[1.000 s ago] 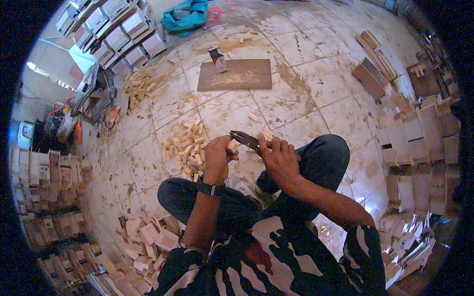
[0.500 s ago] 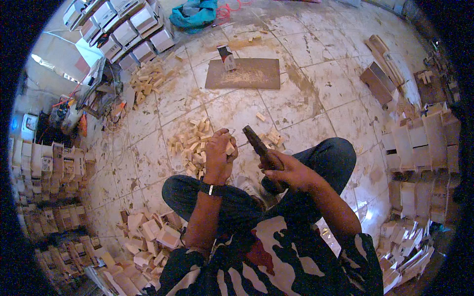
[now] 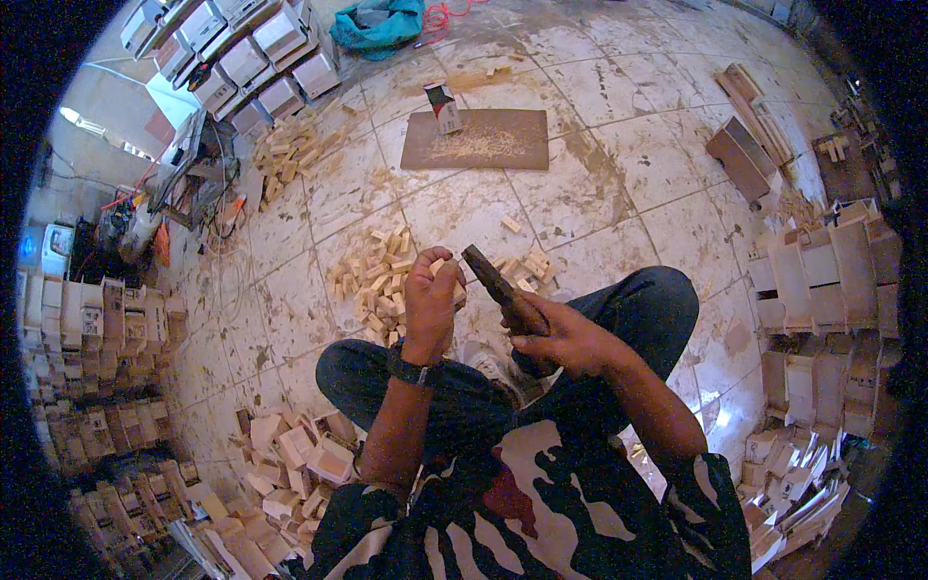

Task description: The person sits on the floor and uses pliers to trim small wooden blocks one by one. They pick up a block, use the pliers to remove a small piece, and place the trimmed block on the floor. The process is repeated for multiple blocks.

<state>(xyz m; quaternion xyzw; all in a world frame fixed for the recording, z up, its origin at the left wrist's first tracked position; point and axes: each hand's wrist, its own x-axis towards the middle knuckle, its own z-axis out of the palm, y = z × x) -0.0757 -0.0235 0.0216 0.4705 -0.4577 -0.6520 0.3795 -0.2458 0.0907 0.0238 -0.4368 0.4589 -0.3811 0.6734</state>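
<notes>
My left hand (image 3: 431, 298) is closed, its fingers wrapped round a small pale wood block (image 3: 438, 265) that they partly hide. In my right hand (image 3: 570, 338) is a dark, bar-shaped hand tool (image 3: 489, 275); its kind is not clear. The tool's far end points up and left, close beside the fingers of my left hand but apart from them. Beyond and left of my left hand lies a heap of small wood blocks (image 3: 381, 276). A smaller group of blocks (image 3: 533, 268) lies behind the tool.
A brown board (image 3: 530, 145) with pale bits scattered on it lies ahead, carrying a small box (image 3: 443, 108). More wood blocks (image 3: 282, 150) lie at far left. Cut wooden pieces (image 3: 324, 462) are heaped beside my left knee. Stacked wooden parts (image 3: 807, 280) stand at right.
The tool's tip has shifted slightly left, nearer my left hand. My left hand has turned a little, with its fingers now curled higher round the block.
</notes>
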